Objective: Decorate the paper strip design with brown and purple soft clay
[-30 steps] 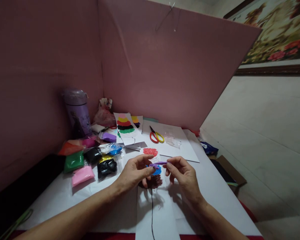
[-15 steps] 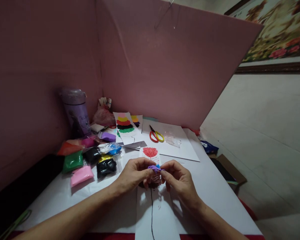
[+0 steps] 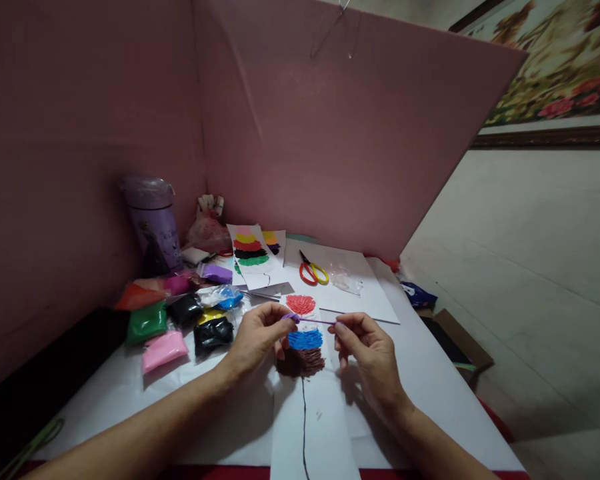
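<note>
My left hand [image 3: 257, 337] and my right hand [image 3: 367, 347] each pinch one end of a thin strand of purple clay [image 3: 310, 321], stretched level between them. The strand hangs just above a white paper strip [image 3: 313, 427] that lies in front of me. On the strip are a red patch [image 3: 301, 304], a blue patch [image 3: 305, 339] and a brown patch [image 3: 300, 363] of clay, with a black line running down from them.
Bags of coloured clay [image 3: 180, 317] lie at the left, with a purple bottle [image 3: 153, 223] behind them. Red and yellow scissors [image 3: 311, 271] rest on white sheets further back. A pink board [image 3: 305, 127] walls the table. A cardboard box [image 3: 457, 340] sits at the right edge.
Half a second ago my hands were close together with the purple clay bunched between the fingertips. They have now moved apart and the clay is drawn out into a thin strand.
</note>
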Motion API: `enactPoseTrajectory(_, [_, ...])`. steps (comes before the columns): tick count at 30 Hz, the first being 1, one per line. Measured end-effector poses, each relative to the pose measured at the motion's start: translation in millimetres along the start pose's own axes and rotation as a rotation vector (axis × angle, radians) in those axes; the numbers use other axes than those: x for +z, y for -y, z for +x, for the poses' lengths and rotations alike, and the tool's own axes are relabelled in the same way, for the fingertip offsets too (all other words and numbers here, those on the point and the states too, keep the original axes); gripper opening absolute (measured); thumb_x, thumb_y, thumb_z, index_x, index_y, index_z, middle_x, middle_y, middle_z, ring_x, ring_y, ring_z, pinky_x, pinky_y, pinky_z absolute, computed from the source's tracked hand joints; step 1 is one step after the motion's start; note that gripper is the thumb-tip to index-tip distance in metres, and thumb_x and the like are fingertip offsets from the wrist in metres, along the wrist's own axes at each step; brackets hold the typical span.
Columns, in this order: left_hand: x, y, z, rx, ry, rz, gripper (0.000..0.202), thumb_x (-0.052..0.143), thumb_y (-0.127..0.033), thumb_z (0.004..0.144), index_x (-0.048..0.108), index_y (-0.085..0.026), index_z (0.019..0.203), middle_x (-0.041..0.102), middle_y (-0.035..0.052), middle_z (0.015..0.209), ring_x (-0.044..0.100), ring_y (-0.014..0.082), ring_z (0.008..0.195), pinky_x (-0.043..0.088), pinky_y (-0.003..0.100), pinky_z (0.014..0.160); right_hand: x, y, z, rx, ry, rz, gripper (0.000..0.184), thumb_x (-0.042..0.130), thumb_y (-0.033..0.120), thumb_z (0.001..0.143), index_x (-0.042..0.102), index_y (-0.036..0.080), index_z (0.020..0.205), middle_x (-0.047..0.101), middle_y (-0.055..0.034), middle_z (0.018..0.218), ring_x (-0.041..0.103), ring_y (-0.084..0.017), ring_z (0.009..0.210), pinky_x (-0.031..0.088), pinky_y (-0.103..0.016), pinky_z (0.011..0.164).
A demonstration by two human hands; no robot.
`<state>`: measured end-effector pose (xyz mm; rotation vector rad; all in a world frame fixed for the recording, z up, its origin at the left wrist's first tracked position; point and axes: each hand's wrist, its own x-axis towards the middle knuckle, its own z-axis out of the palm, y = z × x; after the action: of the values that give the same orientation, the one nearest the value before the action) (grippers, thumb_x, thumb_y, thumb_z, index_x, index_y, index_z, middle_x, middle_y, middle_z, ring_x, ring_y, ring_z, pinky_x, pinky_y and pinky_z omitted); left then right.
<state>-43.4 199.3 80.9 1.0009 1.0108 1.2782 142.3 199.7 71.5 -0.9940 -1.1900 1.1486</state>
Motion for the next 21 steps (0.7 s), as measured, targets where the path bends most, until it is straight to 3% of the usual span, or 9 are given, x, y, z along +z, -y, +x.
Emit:
enactPoseTrajectory(6, [-0.5, 1, -2, 0.000, -0.079, -0.062, 0.041, 0.081, -0.042, 0.060, 0.061, -0.012, 0.080, 0.056, -0.0037, 0.051, 0.046, 0.0068, 0.039, 0.037, 0.018, 0.039, -1, 2, 5, 0.006, -0.059, 0.006, 0.031, 0.078, 0.038, 0.071, 0.062, 0.017, 0.088, 0.064, -0.0015, 0.070, 0.051, -0.010, 0.052, 0.044, -0.019, 0.038])
enactPoseTrajectory(13, [0.0, 1, -3, -0.036, 0.045, -0.076, 0.053, 0.084, -0.041, 0.059, 0.064, -0.010, 0.097, 0.059, -0.0028, 0.052, 0.048, 0.0068, 0.040, 0.038, 0.017, 0.041, 4, 6, -1, 0.060, 0.059, -0.005, 0.032, 0.077, 0.035, 0.072, 0.063, 0.017, 0.095, 0.070, -0.0078, 0.092, 0.059, -0.015, 0.066, 0.046, -0.019, 0.040])
enactPoseTrajectory(18, [-1.7, 10, -1, -0.043, 0.123, -0.002, 0.059, 0.080, -0.047, 0.064, 0.064, -0.010, 0.107, 0.058, -0.0018, 0.053, 0.048, 0.0076, 0.040, 0.039, 0.019, 0.041, 3, 1, -3, 0.079, 0.194, -0.025, 0.035, 0.078, 0.037, 0.071, 0.066, 0.017, 0.098, 0.070, -0.0060, 0.086, 0.061, -0.016, 0.065, 0.047, -0.020, 0.042])
enactPoseTrajectory(21, [0.1, 13, -3, -0.041, 0.158, 0.076, 0.059, 0.077, -0.048, 0.067, 0.064, -0.010, 0.111, 0.061, 0.0012, 0.063, 0.049, 0.0083, 0.043, 0.040, 0.020, 0.041, 3, 0, -6, 0.087, 0.260, -0.032, 0.035, 0.078, 0.036, 0.072, 0.066, 0.018, 0.099, 0.071, -0.0055, 0.085, 0.062, -0.016, 0.066, 0.048, -0.021, 0.044])
